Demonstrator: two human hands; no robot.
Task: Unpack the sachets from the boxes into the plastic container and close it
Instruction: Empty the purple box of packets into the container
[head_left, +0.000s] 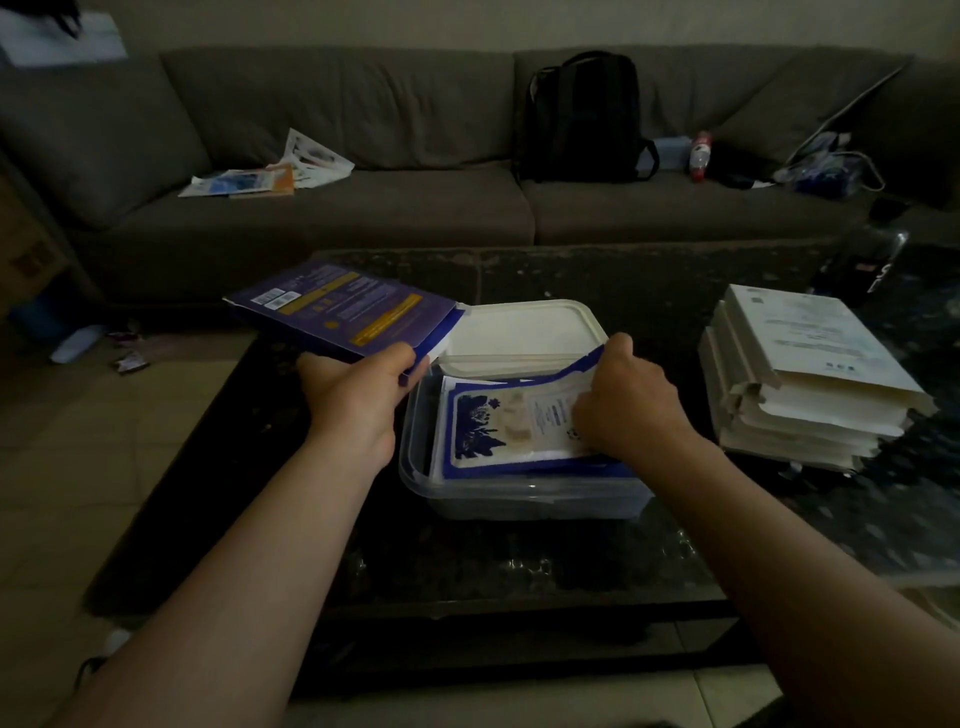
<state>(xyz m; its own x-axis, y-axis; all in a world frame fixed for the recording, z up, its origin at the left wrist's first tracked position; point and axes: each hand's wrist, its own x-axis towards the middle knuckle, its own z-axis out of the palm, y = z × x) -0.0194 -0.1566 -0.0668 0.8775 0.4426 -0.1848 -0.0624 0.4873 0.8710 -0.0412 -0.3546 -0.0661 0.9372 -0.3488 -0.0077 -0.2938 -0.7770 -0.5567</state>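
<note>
— Where does the person have the box?

— The left hand (358, 395) grips the purple box (337, 312) at its near open end, thumb on top. It holds the box tilted in the air, just left of the plastic container (519, 501) and above it.

— And the other hand?

— The right hand (623, 410) is inside the container, fingers curled over the right end of the sachets (493, 426). These lie flat in a pile, blue and white, and one blue edge bends up by the thumb.

— Where is the container itself?

— It stands open on the dark table (519, 566), between the two forearms. Its white lid (519, 330) lies just behind it, touching the far rim.

— Anything else close by?

— A stack of pale flat boxes (805, 379) sits on the table to the right, apart from the right hand. A sofa (363, 208) with a black backpack (582, 114) is beyond.
</note>
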